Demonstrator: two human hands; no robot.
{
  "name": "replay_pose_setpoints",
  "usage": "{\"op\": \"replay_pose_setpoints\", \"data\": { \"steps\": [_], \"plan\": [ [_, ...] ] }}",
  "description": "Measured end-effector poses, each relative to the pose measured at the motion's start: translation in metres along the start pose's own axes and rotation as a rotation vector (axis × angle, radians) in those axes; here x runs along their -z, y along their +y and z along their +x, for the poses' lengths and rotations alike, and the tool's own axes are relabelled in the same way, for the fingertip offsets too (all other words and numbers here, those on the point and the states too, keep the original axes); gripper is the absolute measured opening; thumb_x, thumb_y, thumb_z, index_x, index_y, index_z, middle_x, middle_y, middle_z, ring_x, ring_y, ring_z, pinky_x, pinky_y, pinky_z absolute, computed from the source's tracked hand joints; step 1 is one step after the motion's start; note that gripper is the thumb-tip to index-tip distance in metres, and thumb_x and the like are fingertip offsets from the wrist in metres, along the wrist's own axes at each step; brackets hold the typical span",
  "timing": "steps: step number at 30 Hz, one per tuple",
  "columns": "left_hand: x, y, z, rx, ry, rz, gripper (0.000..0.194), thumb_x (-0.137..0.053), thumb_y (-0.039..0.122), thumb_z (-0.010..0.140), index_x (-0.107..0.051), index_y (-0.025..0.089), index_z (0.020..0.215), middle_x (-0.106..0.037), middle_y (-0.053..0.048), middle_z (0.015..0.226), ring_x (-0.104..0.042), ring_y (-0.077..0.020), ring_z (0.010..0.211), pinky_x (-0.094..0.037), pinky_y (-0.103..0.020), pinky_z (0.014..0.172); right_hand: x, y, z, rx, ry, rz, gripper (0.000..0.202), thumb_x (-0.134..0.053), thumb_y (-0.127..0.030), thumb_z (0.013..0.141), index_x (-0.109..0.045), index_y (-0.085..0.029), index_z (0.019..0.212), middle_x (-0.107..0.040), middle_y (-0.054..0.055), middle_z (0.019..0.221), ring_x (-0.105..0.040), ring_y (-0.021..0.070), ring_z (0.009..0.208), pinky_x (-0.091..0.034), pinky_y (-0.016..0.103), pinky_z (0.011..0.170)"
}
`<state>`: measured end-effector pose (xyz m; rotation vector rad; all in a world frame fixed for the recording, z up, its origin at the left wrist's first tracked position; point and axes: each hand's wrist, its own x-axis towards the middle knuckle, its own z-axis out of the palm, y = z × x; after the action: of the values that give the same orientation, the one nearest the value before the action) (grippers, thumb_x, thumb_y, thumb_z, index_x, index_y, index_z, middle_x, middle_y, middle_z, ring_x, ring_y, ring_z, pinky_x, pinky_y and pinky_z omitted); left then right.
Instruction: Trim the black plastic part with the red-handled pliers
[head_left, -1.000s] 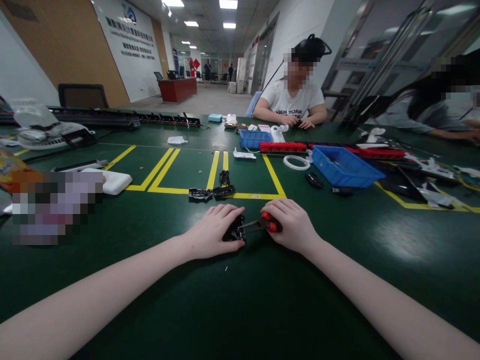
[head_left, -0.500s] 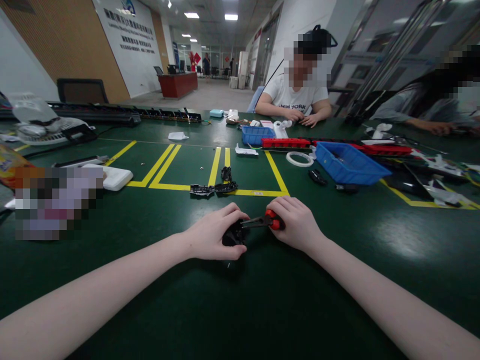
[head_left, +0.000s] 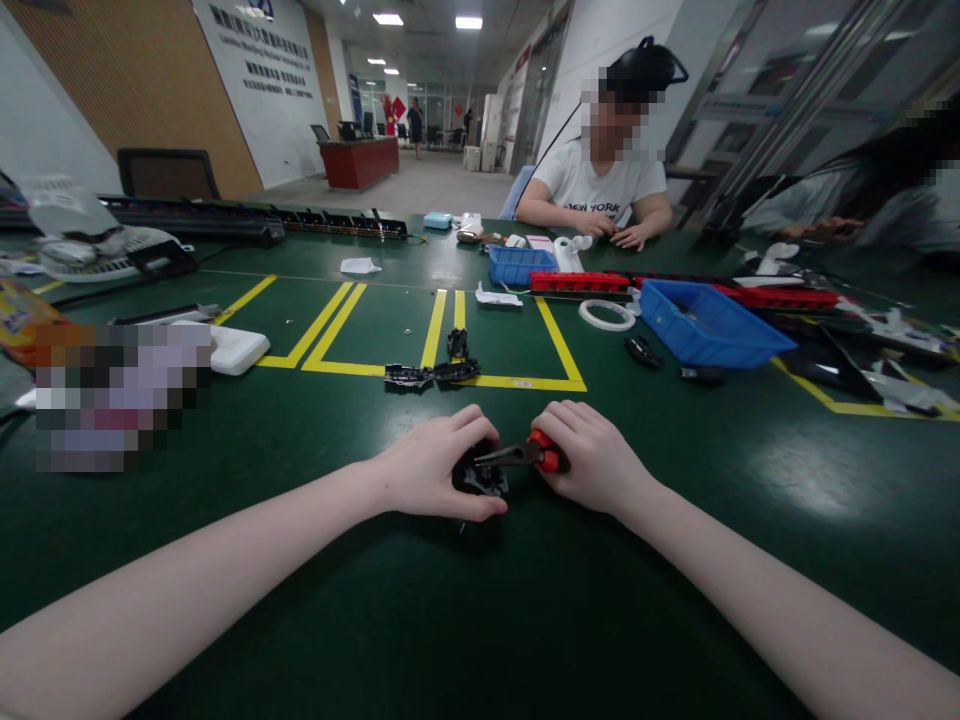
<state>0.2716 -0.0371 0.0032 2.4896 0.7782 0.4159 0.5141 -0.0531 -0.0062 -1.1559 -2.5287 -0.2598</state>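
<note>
My left hand [head_left: 439, 465] is closed around a black plastic part [head_left: 484, 480], thumb below and fingers above it. My right hand [head_left: 592, 455] grips red-handled needle-nose pliers [head_left: 517, 455]. The plier tips reach left onto the black part; whether they pinch any of it I cannot tell. Just beyond my hands, several black plastic pieces [head_left: 409, 376] lie by the yellow tape.
Yellow tape lines [head_left: 337, 368] mark the green table. To the right are a blue bin [head_left: 709, 330], a tape roll [head_left: 606, 315] and a black part [head_left: 643, 351]. A white box [head_left: 238, 350] lies left. Across the table sits a person [head_left: 600, 190].
The black part has turned in my left hand, showing more of its inner side. The pliers' tips have shifted slightly left on it. The whole view has moved a little.
</note>
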Motion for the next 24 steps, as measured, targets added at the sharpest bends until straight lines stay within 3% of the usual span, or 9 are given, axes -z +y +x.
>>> {"op": "replay_pose_setpoints", "data": {
  "steps": [8,20,24],
  "plan": [
    [-0.0003,0.0002,-0.0005,-0.028,-0.001,0.007,0.052,-0.065,0.050,0.079,-0.049,0.021,0.119,-0.053,-0.007,0.117,-0.060,-0.0240,0.093,-0.051,-0.037,0.080,0.0016,-0.0013,0.0001,0.011,-0.020,-0.004,0.014,-0.060,-0.018,0.071,-0.053,-0.018,0.084,-0.059,0.008,0.083,-0.050,0.0213,0.073,-0.040,0.033,0.067],
    [-0.0018,0.0013,-0.0009,-0.012,0.025,0.044,0.053,-0.065,0.046,0.079,-0.047,0.022,0.123,-0.051,-0.007,0.120,-0.060,-0.0223,0.090,-0.052,-0.036,0.077,0.0003,0.0008,-0.0017,-0.014,0.055,-0.010,0.016,-0.059,-0.020,0.076,-0.057,-0.018,0.091,-0.064,0.010,0.092,-0.057,0.0252,0.086,-0.043,0.037,0.075],
    [-0.0023,0.0009,-0.0009,-0.010,0.038,0.055,0.054,-0.065,0.046,0.079,-0.047,0.021,0.124,-0.051,-0.007,0.121,-0.060,-0.0220,0.089,-0.053,-0.036,0.077,0.0002,0.0004,-0.0016,0.012,0.047,-0.019,0.014,-0.058,-0.020,0.075,-0.057,-0.017,0.089,-0.063,0.010,0.089,-0.056,0.0238,0.082,-0.042,0.036,0.073]
  ]
}}
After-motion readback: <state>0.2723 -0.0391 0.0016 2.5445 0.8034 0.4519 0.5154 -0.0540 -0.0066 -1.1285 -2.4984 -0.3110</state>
